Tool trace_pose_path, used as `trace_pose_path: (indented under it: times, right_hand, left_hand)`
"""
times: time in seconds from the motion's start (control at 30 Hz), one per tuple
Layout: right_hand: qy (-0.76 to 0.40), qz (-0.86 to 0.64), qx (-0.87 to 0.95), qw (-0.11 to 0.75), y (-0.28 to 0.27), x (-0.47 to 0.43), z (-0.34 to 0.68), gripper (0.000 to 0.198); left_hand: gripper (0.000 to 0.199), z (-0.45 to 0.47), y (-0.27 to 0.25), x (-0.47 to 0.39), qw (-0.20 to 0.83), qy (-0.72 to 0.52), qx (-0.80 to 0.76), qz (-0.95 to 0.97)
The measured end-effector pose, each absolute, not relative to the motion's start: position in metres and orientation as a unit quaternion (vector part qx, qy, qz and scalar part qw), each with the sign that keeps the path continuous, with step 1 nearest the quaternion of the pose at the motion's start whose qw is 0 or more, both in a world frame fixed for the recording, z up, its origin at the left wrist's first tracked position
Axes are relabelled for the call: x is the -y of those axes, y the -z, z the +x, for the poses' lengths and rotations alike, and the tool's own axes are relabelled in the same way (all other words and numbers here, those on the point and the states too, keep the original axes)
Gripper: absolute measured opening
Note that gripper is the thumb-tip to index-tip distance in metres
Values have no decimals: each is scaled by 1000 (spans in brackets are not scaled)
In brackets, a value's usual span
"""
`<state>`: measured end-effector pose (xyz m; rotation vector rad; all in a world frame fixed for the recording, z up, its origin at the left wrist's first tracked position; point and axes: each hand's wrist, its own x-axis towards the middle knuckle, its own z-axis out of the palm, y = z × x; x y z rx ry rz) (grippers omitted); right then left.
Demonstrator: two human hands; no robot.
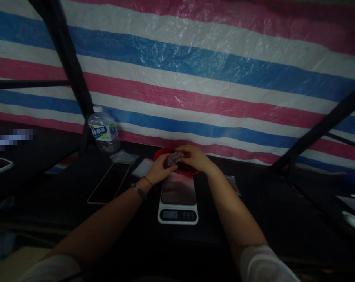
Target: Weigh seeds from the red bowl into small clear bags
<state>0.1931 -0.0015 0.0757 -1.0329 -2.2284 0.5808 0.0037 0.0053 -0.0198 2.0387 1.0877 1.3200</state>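
Both my hands meet over a red bowl (158, 153) that holds small dark pieces, too dim to name. A small clear plastic bag (175, 157) is between them. My left hand (160, 169), with a beaded bracelet and a red string on its wrist, grips the bag's left side. My right hand (197, 158) has its fingers bent around the bag's right side, just above the bowl's contents. Nearer to me lies a white kitchen scale (178, 217) with a shiny plate; its display is lit, but I cannot read it surely. The bowl's near edge is by the plate's far end.
Left of the hands lie a phone (110, 184), a white packet (142, 168) and clear bags (124, 157). A large plastic bottle (104, 131) stands behind them. Another small bag (232, 184) is beside my right forearm. Dark frame bars (67, 58) and a striped sheet (195, 78) close the back.
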Motion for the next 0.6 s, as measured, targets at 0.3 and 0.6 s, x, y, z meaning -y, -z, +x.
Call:
trace_pose_path:
  times: [0.3,0.6]
  right_hand:
    - [-189,-409,868,209,-81,9,196,36]
    - [-249,-364,898,3,-41,1,178,52]
  left_hand:
    - [36,-8,24,-16,158,-575,-428,679]
    - [36,-18,26,-29,63,-604,-491,625]
